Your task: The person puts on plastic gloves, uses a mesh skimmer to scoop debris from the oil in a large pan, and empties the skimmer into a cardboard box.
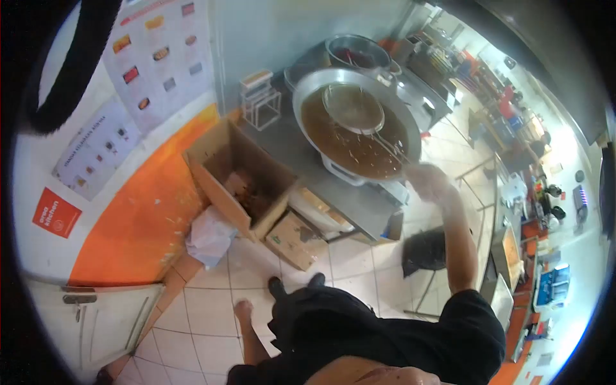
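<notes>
My right hand (431, 183) is closed around the long wire handle of a round mesh strainer (353, 106), with the arm stretched forward. The strainer's basket dips into brown liquid (321, 131), probably oil, where pale bits float. That liquid fills a large, wide metal wok (414, 138), and my right hand is just beyond its near rim. My left hand (244, 309) hangs low at my side above the tiled floor. It looks loosely closed, and I see nothing in it.
A metal counter (295, 151) carries the wok. Behind stands another metal bowl (359, 48). An open cardboard box (273, 186) with dark contents is left of the counter, near a closed carton (295, 240) and a white plastic bag (210, 237). A black stool (425, 251) stands right.
</notes>
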Motion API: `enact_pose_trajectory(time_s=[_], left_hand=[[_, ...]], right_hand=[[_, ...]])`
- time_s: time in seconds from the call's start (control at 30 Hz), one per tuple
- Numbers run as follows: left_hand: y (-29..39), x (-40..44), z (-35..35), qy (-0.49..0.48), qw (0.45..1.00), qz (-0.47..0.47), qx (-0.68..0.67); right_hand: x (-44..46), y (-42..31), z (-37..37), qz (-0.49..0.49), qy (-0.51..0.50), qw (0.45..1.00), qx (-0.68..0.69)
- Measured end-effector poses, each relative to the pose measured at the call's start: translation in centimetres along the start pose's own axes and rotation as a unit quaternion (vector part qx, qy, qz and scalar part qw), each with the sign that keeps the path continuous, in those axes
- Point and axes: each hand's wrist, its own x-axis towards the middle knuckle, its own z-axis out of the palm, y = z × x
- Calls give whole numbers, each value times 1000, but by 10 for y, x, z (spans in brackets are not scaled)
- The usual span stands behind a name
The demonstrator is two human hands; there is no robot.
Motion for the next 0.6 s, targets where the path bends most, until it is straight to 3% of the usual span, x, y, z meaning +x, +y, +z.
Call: enact_pose_trajectory(time_s=[0.07, 0.1, 0.13, 0.23, 0.27, 0.33, 0.37, 0.43, 0.47, 0.53, 0.57, 0.6], left_hand=[[31, 24, 4, 30, 995, 76, 62], [64, 50, 9, 138, 965, 188, 116], [49, 126, 15, 108, 976, 171, 80], [274, 31, 42, 88, 980, 179, -21], [272, 72, 61, 91, 978, 187, -17], [326, 63, 74, 121, 964, 238, 18], [325, 69, 83, 143, 959, 241, 45], [326, 86, 99, 189, 942, 258, 101], [329, 96, 96, 125, 964, 224, 73], [324, 103, 96, -21, 989, 142, 25], [312, 97, 101, -12, 985, 167, 33], [310, 96, 95, 5, 979, 201, 39]], right_hand=[[-3, -10, 30, -25, 60, 998, -15], [19, 12, -3, -13, 77, 997, -13], [21, 6, 8, -29, 65, 997, -2], [6, -8, 39, -3, 73, 997, 22], [5, -9, 37, -8, 66, 997, 30], [3, -4, 24, -13, 51, 997, 49], [5, 2, 23, -41, 104, 994, -20], [9, 11, 4, -21, 116, 993, 4], [15, 13, -5, -15, 119, 993, 15], [25, 23, -8, -131, 168, 963, -167], [31, 34, -2, -168, 186, 956, -151], [24, 27, 4, -106, 155, 980, -59]])
